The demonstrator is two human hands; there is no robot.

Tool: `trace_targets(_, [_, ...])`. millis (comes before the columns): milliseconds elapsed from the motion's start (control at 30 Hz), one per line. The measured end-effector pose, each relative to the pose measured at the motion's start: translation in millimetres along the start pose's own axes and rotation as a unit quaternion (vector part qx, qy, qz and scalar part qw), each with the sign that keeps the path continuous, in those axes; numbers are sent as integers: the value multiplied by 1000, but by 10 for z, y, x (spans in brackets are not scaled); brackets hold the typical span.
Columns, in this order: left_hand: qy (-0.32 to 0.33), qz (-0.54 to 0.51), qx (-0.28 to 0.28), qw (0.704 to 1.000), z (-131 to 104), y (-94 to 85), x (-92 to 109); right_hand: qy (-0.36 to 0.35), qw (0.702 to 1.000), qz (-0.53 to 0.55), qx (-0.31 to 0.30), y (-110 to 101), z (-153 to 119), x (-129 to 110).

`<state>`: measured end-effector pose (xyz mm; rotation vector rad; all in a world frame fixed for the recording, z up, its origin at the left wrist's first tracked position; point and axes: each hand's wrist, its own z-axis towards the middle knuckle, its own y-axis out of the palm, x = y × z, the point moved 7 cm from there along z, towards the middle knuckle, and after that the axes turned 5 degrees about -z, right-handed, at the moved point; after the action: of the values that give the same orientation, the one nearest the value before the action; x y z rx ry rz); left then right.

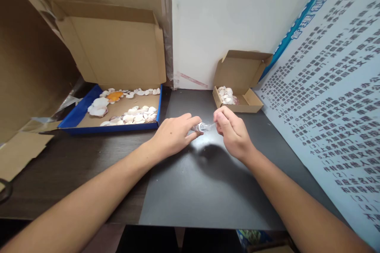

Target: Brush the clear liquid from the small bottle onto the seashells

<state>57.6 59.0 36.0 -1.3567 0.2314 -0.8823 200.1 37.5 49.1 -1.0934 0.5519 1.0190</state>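
Above the grey mat, my left hand [176, 133] is closed around a small, shiny, see-through roll that looks like clear tape [201, 127]. A clear strip stretches from it toward my right hand [233, 129], whose fingers are pinched shut at the strip's far end. Both hands are close together, and their shadow falls on the mat below. Just behind my right hand stands a small open cardboard box [247, 107] with white shells [226, 95] in its left part. To the left of my left hand is a larger blue-sided open box [110, 129].
White shells [138, 117] and an orange shell [114, 96] lie in the blue-sided box. The grey mat [178, 201] covers part of the dark table [74, 166]. Cardboard pieces [23, 152] and a dark loop [6, 190] are at left. A printed board [332, 99] leans at right.
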Motion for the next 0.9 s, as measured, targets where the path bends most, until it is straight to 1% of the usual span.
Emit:
trace_targets(133, [-24,-60,8,998,16,-21,-28,23,996,82,-2,49,2,82])
trace_targets(267, [-47,-103,17,993,18,-36,-39,20,992,125,17,69,3,95])
trace_targets(400, [-62,-119,17,991,18,-27,-48,25,989,145,27,90,-5,120])
trace_targets(533, [-69,-123,20,990,20,-22,-62,37,991,128,30,86,-6,164])
trace_targets(667, [-72,-120,24,990,18,-24,-65,34,995,80,40,55,-7,181])
trace_targets(767, [-76,-119,22,990,18,-21,-68,22,997,53,46,42,-19,144])
trace_targets(900, [-88,-104,33,990,19,-48,-94,1,999,-5,49,41,-44,27])
